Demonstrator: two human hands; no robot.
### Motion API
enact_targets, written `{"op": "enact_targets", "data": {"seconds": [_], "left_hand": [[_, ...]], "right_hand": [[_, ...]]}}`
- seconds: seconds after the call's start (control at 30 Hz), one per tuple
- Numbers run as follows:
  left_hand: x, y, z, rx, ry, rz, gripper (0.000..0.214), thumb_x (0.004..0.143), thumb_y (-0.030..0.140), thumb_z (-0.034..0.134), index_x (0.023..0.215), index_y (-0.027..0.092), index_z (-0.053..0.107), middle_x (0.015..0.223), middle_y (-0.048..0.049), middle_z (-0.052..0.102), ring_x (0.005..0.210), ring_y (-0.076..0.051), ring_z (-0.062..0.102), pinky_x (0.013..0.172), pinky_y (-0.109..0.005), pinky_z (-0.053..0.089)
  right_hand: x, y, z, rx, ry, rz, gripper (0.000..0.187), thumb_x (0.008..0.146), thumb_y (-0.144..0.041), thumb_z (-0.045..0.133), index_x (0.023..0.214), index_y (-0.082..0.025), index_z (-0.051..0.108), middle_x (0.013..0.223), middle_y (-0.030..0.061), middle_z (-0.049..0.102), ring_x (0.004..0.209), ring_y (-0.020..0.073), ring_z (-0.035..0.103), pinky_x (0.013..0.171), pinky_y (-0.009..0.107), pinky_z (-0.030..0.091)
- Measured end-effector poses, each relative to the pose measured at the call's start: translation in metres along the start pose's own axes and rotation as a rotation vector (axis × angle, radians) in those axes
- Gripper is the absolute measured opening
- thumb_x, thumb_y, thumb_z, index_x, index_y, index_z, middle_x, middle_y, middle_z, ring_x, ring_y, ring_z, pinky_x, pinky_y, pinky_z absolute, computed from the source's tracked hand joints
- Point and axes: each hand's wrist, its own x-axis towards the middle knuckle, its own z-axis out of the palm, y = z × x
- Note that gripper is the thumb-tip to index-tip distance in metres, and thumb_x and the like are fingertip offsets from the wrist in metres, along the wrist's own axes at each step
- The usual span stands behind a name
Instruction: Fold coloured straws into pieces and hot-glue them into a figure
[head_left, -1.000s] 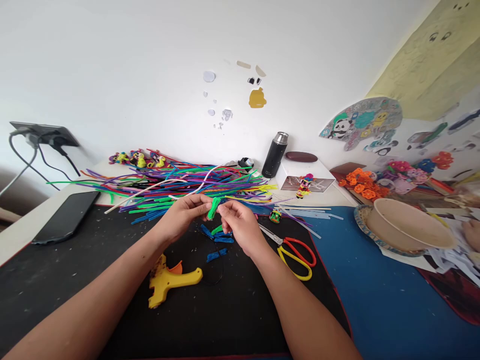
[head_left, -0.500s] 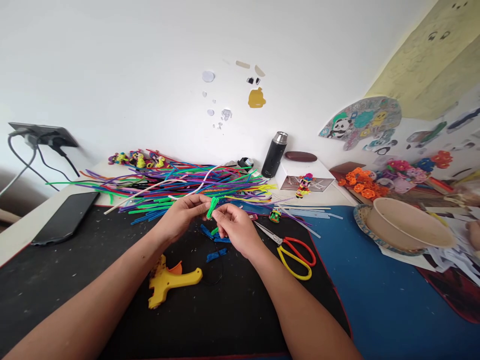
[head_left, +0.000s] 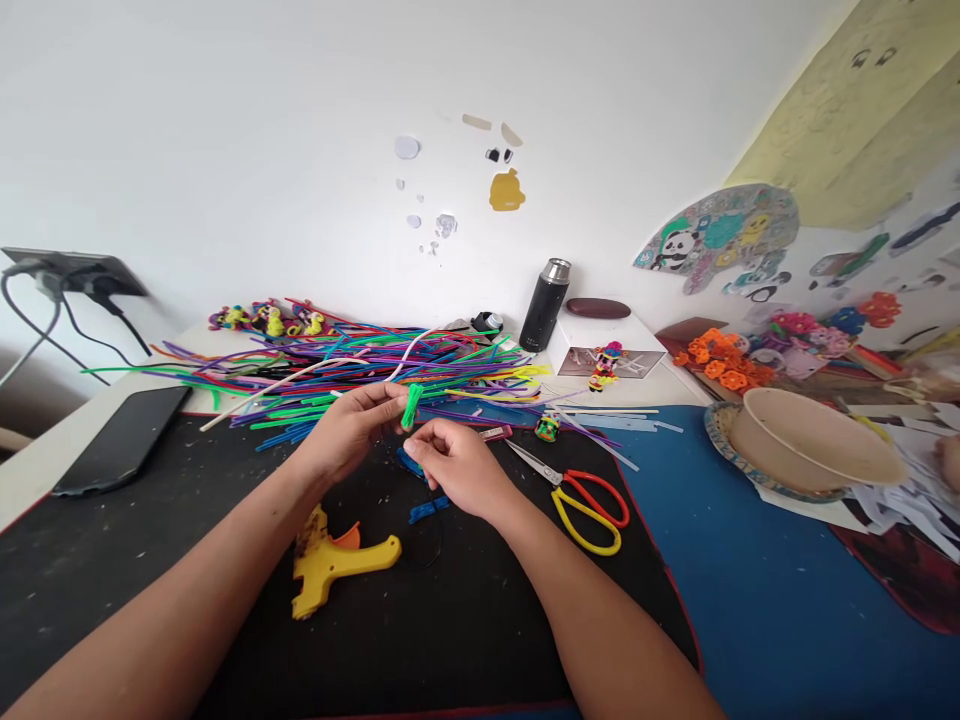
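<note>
A small folded bundle of green pipe cleaner (head_left: 410,408) stands upright in the fingertips of my left hand (head_left: 356,428), pinched between thumb and fingers. Just below and to the right of it, my right hand (head_left: 457,466) has thumb and forefinger pressed together, apart from the bundle; whatever they hold, if anything, is too small to make out. Under the hands lie short blue pipe cleaner pieces (head_left: 427,510), partly covered by my right hand. Scissors (head_left: 581,500) with one red and one yellow handle lie to the right, their blades towards my right hand.
A yellow hot glue gun (head_left: 337,568) lies on the black mat (head_left: 480,640). Behind the hands spreads a heap of coloured pipe cleaners (head_left: 345,362). A black thermos (head_left: 545,305) and a white box (head_left: 637,345) stand by the wall. A phone (head_left: 124,440) lies left, a bowl (head_left: 817,440) right.
My right fingers have let go of the green bundle and moved down and slightly left. My left hand still holds the bundle, now turned more upright. The view has shifted slightly.
</note>
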Motion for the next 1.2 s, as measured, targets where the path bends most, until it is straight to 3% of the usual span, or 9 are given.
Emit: {"op": "enact_targets", "data": {"seconds": [0.2, 0.4, 0.6, 0.93, 1.1, 1.2], "left_hand": [[0.0016, 0.0027, -0.0012, -0.097, 0.006, -0.004, 0.036, 0.066, 0.039, 0.099, 0.082, 0.014, 0.078, 0.072, -0.0018, 0.067, 0.063, -0.012, 0.060, 0.060, -0.022, 0.051], [0.0006, 0.0023, -0.0011, -0.066, -0.034, -0.020, 0.033, 0.070, 0.038, 0.097, 0.084, 0.014, 0.078, 0.073, -0.0032, 0.070, 0.063, -0.013, 0.064, 0.062, -0.023, 0.055], [-0.0048, 0.0047, 0.0037, 0.023, -0.058, -0.076, 0.041, 0.065, 0.043, 0.099, 0.087, 0.016, 0.078, 0.072, -0.0022, 0.071, 0.059, -0.016, 0.069, 0.057, -0.026, 0.058], [-0.0065, 0.0026, 0.0029, 0.112, -0.174, -0.188, 0.036, 0.071, 0.043, 0.096, 0.088, 0.013, 0.082, 0.075, -0.0062, 0.072, 0.057, -0.013, 0.064, 0.051, -0.022, 0.055], [-0.0046, 0.0024, 0.0033, 0.037, -0.153, -0.184, 0.033, 0.074, 0.039, 0.094, 0.091, 0.014, 0.081, 0.078, -0.0044, 0.070, 0.056, -0.010, 0.060, 0.052, -0.020, 0.052], [-0.0041, 0.0018, 0.0012, -0.050, -0.156, -0.170, 0.038, 0.078, 0.047, 0.091, 0.094, 0.014, 0.081, 0.082, -0.0059, 0.070, 0.063, -0.013, 0.064, 0.054, -0.020, 0.053]], "right_hand": [[-0.0013, -0.0030, -0.0004, 0.010, 0.059, -0.021, 0.019, 0.096, -0.037, 0.066, 0.087, -0.021, 0.063, 0.062, -0.0061, 0.056, 0.053, 0.0126, 0.054, 0.055, 0.026, 0.041], [0.0035, -0.0022, -0.0056, 0.170, 0.167, -0.073, 0.033, 0.092, -0.053, 0.068, 0.087, -0.022, 0.060, 0.061, -0.0064, 0.054, 0.051, 0.0128, 0.051, 0.053, 0.026, 0.040], [0.0066, 0.0005, -0.0053, 0.268, 0.210, -0.084, 0.046, 0.089, -0.067, 0.070, 0.093, -0.022, 0.060, 0.061, -0.0065, 0.055, 0.049, 0.0131, 0.052, 0.052, 0.028, 0.041], [0.0077, 0.0042, -0.0067, 0.263, 0.208, -0.090, 0.039, 0.089, -0.058, 0.073, 0.092, -0.021, 0.061, 0.062, -0.0064, 0.056, 0.051, 0.0122, 0.052, 0.052, 0.027, 0.041], [0.0080, 0.0050, -0.0063, 0.292, 0.226, -0.101, 0.038, 0.087, -0.056, 0.076, 0.089, -0.021, 0.060, 0.060, -0.0064, 0.056, 0.050, 0.0126, 0.052, 0.052, 0.027, 0.041], [0.0077, 0.0029, -0.0073, 0.320, 0.262, -0.098, 0.038, 0.086, -0.056, 0.077, 0.088, -0.021, 0.060, 0.058, -0.0063, 0.056, 0.050, 0.0127, 0.051, 0.051, 0.027, 0.039]]}}
